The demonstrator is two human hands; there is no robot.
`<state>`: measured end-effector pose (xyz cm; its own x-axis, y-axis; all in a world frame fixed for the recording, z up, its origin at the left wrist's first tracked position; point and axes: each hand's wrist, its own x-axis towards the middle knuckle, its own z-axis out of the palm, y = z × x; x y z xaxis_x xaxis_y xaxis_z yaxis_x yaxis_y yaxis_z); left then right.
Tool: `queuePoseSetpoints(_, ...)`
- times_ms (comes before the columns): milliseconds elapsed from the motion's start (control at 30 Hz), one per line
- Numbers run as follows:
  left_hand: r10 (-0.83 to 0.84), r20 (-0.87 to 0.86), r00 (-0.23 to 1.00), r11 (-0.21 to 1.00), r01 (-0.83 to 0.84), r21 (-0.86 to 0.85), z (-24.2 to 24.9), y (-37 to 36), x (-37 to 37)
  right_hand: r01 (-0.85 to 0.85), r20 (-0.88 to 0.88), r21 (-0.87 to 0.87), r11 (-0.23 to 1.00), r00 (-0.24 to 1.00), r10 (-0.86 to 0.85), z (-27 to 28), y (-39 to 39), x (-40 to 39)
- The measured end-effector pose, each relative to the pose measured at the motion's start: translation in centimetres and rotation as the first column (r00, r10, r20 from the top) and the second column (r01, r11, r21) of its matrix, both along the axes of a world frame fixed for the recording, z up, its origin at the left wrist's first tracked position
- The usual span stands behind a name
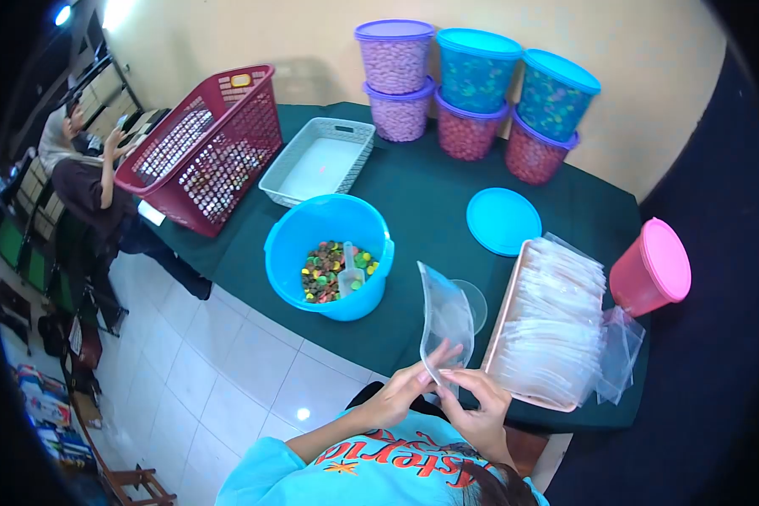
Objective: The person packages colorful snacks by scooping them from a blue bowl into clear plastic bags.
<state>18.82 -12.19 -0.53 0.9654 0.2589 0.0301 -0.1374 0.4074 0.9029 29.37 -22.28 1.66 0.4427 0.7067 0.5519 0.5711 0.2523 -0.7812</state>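
Note:
Upright in front of my body is a clear plastic bag [445, 312], pinched near its lower end by both hands. My left hand [405, 390] is on its left side, with some fingers showing behind the clear film. On the other side, my right hand [477, 403] has its thumb and fingers closed on the bag's edge. Just behind the bag is a clear round dish or lid [476, 297], partly hidden. A blue bucket [329, 211] stands to the left, with colourful round wrapped pieces [319, 274] and a clear scoop [349, 274] inside.
Right of my hands lies a tray [499, 344] packed with plastic bags. Beyond are a blue lid [503, 221], a pink lidded tub [645, 268], stacked filled tubs [479, 72], a grey basket [280, 187] and a maroon basket [253, 110]. A person [84, 185] stands far left.

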Motion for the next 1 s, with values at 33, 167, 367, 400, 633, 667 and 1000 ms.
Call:
queuePoseSetpoints(33,0.014,0.000,1.000,1.000,-0.014,0.022,-0.1,0.2,-0.1,0.025,0.008,-0.067,0.997,1.000,-0.025,0.3,0.1,0.0)
queuePoseSetpoints(167,0.094,-0.032,0.995,0.990,-0.090,0.109,-0.4,1.1,0.0,0.058,0.018,-0.112,0.992,0.998,-0.056,-0.2,0.9,-0.3)
queuePoseSetpoints(367,0.190,0.156,0.969,0.976,-0.204,0.076,1.3,2.6,-1.0,0.046,-0.071,0.034,0.998,0.997,-0.043,-0.8,2.9,-0.6)
queuePoseSetpoints(400,0.242,0.156,0.958,0.952,-0.265,0.150,1.5,2.9,-1.4,0.020,-0.064,0.092,0.996,0.998,-0.015,-0.7,3.5,-0.8)
queuePoseSetpoints(633,0.537,0.310,0.785,0.516,-0.596,0.615,2.1,8.3,-6.6,-0.205,-0.101,0.044,0.978,0.973,0.209,0.5,10.1,-3.7)
queuePoseSetpoints(667,0.566,0.306,0.765,0.458,-0.601,0.655,2.1,9.3,-7.4,-0.201,-0.091,0.047,0.978,0.975,0.205,0.7,11.1,-4.1)
queuePoseSetpoints(1000,0.139,0.352,0.926,0.523,-0.370,0.768,2.9,23.5,-12.6,-0.001,-0.262,-0.064,0.998,0.965,-0.016,0.2,20.2,-9.3)
